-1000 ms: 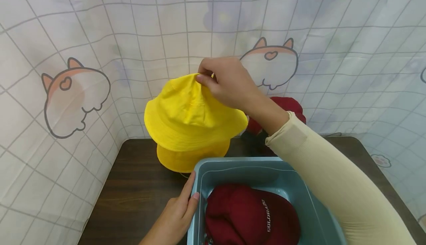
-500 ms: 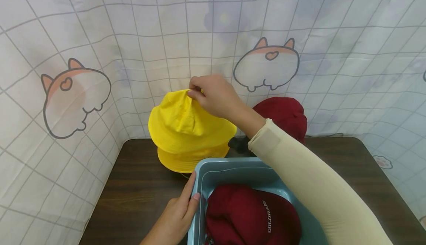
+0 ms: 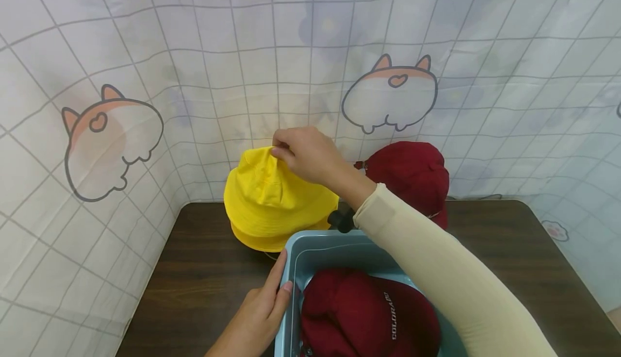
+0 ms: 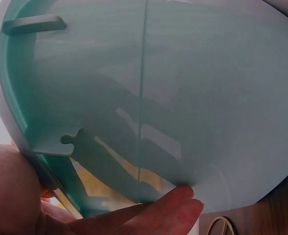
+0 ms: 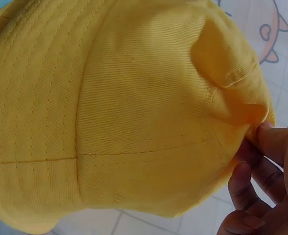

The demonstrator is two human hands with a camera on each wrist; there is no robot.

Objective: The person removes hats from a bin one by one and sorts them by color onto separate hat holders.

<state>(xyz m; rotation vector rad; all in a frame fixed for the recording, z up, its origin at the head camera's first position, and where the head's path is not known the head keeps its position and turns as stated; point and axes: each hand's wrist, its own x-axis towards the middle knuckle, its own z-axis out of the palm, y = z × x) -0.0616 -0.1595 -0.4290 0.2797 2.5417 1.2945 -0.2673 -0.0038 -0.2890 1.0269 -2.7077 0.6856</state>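
Cloth hat [image 3: 271, 198], glossy plast. bin [image 3: 339, 252]

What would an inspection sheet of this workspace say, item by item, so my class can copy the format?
Surface: dark wood-grain table.
Job's things: yellow hat, with a second yellow brim showing beneath; blue bin holding a maroon cap lettered COLORADO; another maroon cap behind, to the right.
Clutter: small black object between the yellow hat and the rear cap, use unclear.
Hands: right hand pinches the hat's crown; left hand grips the bin's left side, fingers against its outer wall.
Cables: thin dark line at the table's back edge, possibly a cord.
Surroundings: pale grid-patterned sheeting with cartoon animal prints.
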